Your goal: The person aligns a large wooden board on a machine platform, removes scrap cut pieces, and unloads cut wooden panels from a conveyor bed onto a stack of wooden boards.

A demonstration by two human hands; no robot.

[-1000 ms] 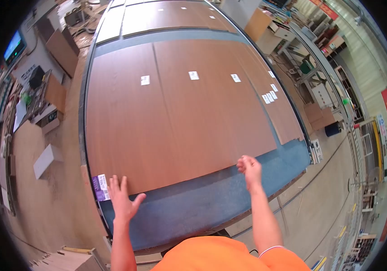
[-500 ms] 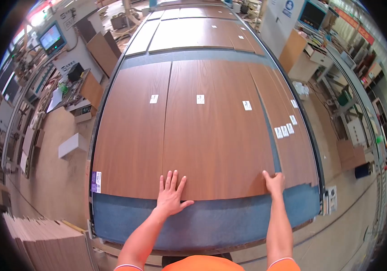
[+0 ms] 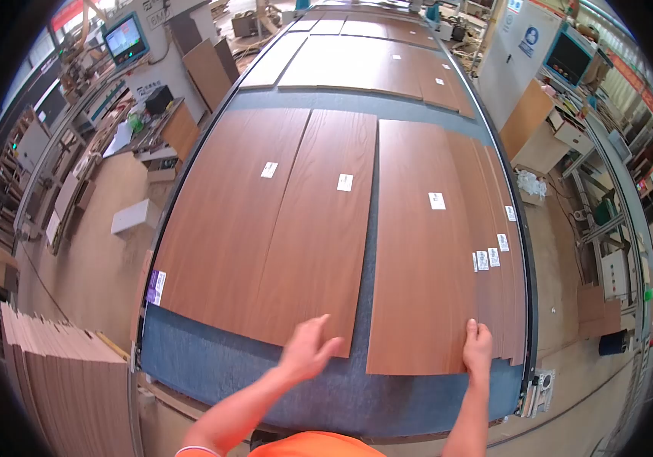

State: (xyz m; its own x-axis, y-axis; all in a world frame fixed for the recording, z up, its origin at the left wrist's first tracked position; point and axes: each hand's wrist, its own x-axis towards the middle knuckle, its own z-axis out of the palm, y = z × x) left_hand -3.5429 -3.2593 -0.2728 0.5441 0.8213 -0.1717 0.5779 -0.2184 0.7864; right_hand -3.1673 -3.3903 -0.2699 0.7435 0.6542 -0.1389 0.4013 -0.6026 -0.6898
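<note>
Several brown wood-grain panels lie on a blue-grey conveyor bed. My right hand (image 3: 478, 346) has its fingers curled on the near right corner of one wide panel (image 3: 418, 266), pinching its edge. My left hand (image 3: 311, 350) is at the near end of the middle panel (image 3: 317, 244), its thumb apart from the fingers and nothing in its grip; whether it touches the panel I cannot tell. A left panel (image 3: 227, 213) lies against the middle one. At the far right, narrow strips (image 3: 505, 297) lie beside or under the wide panel. White labels (image 3: 437, 201) are stuck on the panels.
More panels (image 3: 349, 65) lie farther up the conveyor (image 3: 220, 354). A stack of boards (image 3: 67, 373) stands at the lower left. Monitors (image 3: 124, 38) and cabinets flank the bed, and a white block (image 3: 134, 218) rests on the floor at left.
The wide right panel has slid right and toward me, opening a gap beside the middle panel and closing the one by the strips. My left hand has lifted and turned; the view has shifted.
</note>
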